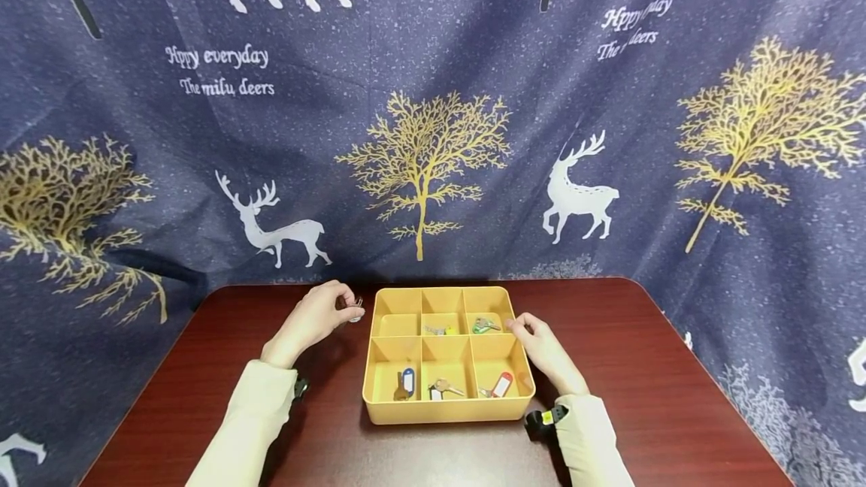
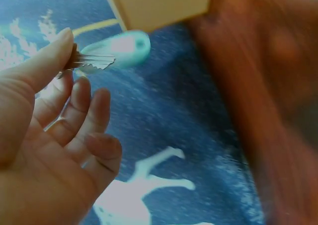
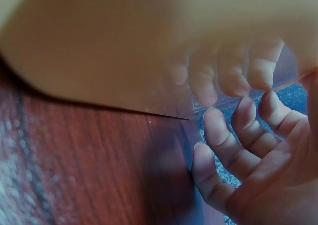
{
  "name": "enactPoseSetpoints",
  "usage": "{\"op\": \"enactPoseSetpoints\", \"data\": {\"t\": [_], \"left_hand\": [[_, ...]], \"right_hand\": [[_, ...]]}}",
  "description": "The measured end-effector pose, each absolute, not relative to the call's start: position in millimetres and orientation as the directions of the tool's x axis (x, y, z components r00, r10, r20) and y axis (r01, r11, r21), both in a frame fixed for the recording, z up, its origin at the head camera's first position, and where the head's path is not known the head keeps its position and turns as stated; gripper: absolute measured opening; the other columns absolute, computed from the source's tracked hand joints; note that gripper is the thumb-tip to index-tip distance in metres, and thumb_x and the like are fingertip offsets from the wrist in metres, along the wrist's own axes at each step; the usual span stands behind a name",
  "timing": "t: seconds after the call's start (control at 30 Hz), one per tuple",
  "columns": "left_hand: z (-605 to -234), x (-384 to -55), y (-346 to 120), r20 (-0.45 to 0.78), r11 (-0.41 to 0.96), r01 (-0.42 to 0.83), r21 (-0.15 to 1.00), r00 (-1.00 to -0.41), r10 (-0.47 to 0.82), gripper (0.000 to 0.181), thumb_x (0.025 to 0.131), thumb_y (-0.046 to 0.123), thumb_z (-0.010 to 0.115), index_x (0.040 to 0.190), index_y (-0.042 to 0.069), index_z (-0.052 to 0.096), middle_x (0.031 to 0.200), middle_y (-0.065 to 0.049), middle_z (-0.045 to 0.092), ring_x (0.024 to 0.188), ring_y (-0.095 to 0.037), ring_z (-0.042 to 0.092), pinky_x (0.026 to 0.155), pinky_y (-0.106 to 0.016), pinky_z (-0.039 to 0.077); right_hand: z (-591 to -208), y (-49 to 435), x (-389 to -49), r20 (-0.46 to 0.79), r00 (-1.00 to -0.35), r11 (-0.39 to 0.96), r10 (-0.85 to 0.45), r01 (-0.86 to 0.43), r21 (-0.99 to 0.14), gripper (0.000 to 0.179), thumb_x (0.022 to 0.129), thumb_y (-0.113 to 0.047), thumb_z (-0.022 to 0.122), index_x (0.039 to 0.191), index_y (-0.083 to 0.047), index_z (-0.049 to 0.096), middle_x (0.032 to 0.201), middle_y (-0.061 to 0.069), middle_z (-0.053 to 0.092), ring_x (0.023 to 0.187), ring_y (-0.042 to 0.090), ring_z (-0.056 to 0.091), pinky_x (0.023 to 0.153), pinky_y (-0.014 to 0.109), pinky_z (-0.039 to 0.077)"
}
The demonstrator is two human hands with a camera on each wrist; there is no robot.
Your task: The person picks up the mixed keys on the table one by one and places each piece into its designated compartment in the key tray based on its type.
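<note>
Thumb and index finger of my left hand [image 1: 318, 316] pinch a key [image 2: 99, 61] with a pale green tag [image 2: 136, 43], just left of the yellow divided box [image 1: 395, 413]. The hand's other fingers curve loosely. At the box's right side, my right hand [image 1: 544, 348] holds the wall, its thumb at the rim and its fingertips against the outside. Inside, keys lie with a blue tag [image 1: 409, 380], a black-edged tag [image 1: 435, 394] and a red tag [image 1: 502, 384] in the front row. A green-tagged key [image 1: 483, 325] and a yellow-tagged key [image 1: 446, 330] lie behind.
The box stands on a dark red wooden table [image 1: 649, 382]. Behind the table hangs a blue cloth [image 1: 460, 36] with deer and trees. A black wrist strap [image 1: 541, 423] sits by the right sleeve. The back left compartment [image 1: 398, 324] shows a bare floor.
</note>
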State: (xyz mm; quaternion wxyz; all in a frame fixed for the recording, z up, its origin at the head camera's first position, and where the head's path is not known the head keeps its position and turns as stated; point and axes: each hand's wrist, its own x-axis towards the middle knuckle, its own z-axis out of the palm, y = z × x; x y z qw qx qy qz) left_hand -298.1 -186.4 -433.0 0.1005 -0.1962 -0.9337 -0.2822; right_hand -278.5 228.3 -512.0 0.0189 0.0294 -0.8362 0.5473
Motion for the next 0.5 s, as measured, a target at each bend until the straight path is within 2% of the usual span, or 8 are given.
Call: {"op": "enactPoseSetpoints", "data": {"t": [0.17,0.23,0.37,0.5], "left_hand": [[-420,-295,-171,0.347,0.736,0.487,0.471,-0.869,0.353,0.024,0.082,0.028,0.080,0.075,0.020,0.059,0.080,0.005,0.053,0.068,-0.013,0.048,0.064,-0.033,0.041],[-416,-294,-165,0.346,0.721,0.502,0.478,-0.862,0.371,0.023,0.083,0.028,0.079,0.075,0.020,0.059,0.079,0.005,0.053,0.066,-0.012,0.049,0.063,-0.032,0.042],[-413,-297,-151,0.329,0.697,0.527,0.486,-0.849,0.413,0.022,0.085,0.028,0.077,0.075,0.020,0.059,0.080,0.006,0.053,0.062,-0.007,0.052,0.061,-0.029,0.044],[-416,-304,-138,0.318,0.684,0.554,0.475,-0.833,0.453,0.023,0.084,0.026,0.078,0.076,0.019,0.058,0.078,0.006,0.052,0.064,-0.009,0.050,0.061,-0.029,0.043]], "right_hand": [[-506,226,-277,0.058,-0.997,0.387,-0.046,-0.071,-0.919,0.030,0.101,-0.022,0.055,0.089,0.006,0.055,0.084,0.019,0.056,0.082,0.025,0.053,0.071,0.027,0.042],[-505,226,-276,0.059,-0.997,0.390,-0.045,-0.072,-0.918,0.030,0.101,-0.021,0.055,0.089,0.006,0.055,0.084,0.019,0.056,0.081,0.024,0.053,0.071,0.027,0.041],[-511,227,-277,0.088,-0.996,0.418,-0.028,-0.092,-0.904,0.033,0.100,-0.027,0.057,0.089,0.004,0.056,0.080,0.009,0.054,0.079,0.019,0.051,0.072,0.026,0.040],[-517,229,-278,0.124,-0.992,0.452,-0.018,-0.119,-0.884,0.035,0.099,-0.032,0.057,0.087,0.001,0.056,0.077,0.003,0.050,0.078,0.017,0.050,0.072,0.028,0.039]]}}
